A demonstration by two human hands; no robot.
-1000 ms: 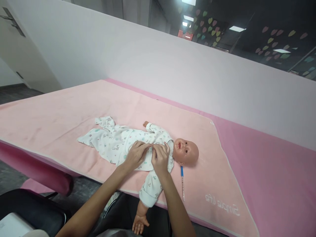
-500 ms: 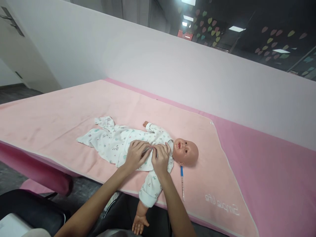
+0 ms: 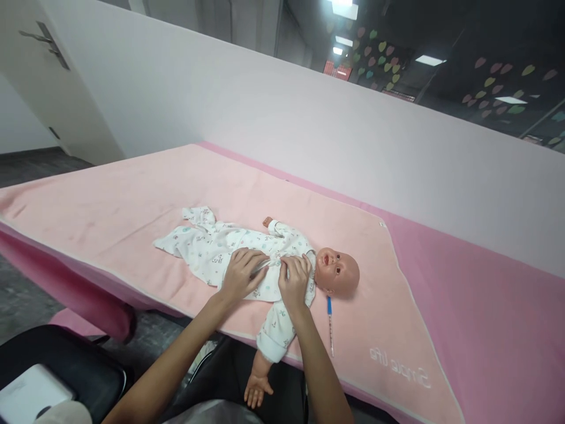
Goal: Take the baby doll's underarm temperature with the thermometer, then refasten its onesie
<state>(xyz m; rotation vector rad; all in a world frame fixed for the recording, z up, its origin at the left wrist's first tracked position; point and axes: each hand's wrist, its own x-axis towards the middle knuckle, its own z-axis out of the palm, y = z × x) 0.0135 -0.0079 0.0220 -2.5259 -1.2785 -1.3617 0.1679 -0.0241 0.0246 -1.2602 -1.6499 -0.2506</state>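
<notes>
A baby doll (image 3: 337, 272) lies on its back on the pink cloth, its head to the right. It wears a white printed shirt (image 3: 282, 238) and matching trousers (image 3: 200, 250). My left hand (image 3: 243, 274) rests over the doll's belly, fingers bent and pinching the front of the shirt. Close beside it on the chest, my right hand (image 3: 294, 280) also pinches the shirt, with its thumb and fingertips together. A narrow gap separates the fingertips of the two hands. One doll arm (image 3: 259, 377) hangs over the table's near edge.
A thin glass thermometer (image 3: 331, 330) with a blue end lies beside the doll's head. The pink cloth (image 3: 132, 188) covers a table against a white wall (image 3: 282, 106). At the lower left is a black chair (image 3: 79, 359) bearing a white object (image 3: 33, 394).
My fingertips, which met at the shirt front, are now slightly apart, the right hand nearer the doll's neck. The whole view has shifted a little.
</notes>
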